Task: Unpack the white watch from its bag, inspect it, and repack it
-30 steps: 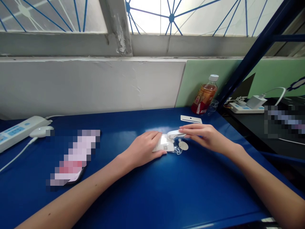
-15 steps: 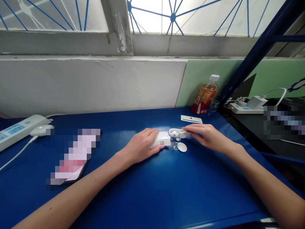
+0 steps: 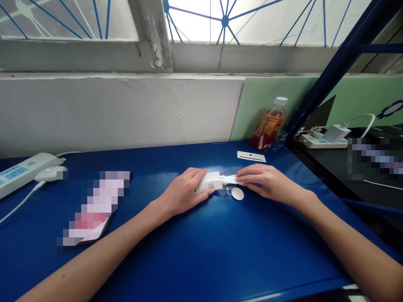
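Observation:
My left hand is closed around a small white box with a printed code on its side, which lies on the blue table. Clear plastic shows at the box's right end. My right hand pinches a coiled white cable, whose left end meets that end of the box. Whether the cable reaches inside the box cannot be made out. Just below the right fingers lies a round white tag on a short string.
A flat white card lies behind my right hand, near a drink bottle against the wall. To the left are a blurred phone and a white power strip. A blue metal post slants up at the right.
My right hand has moved slightly left and brought the cable against the box's end. The cable's coil, plainly visible before, is now mostly covered by my fingers. The left hand keeps its hold.

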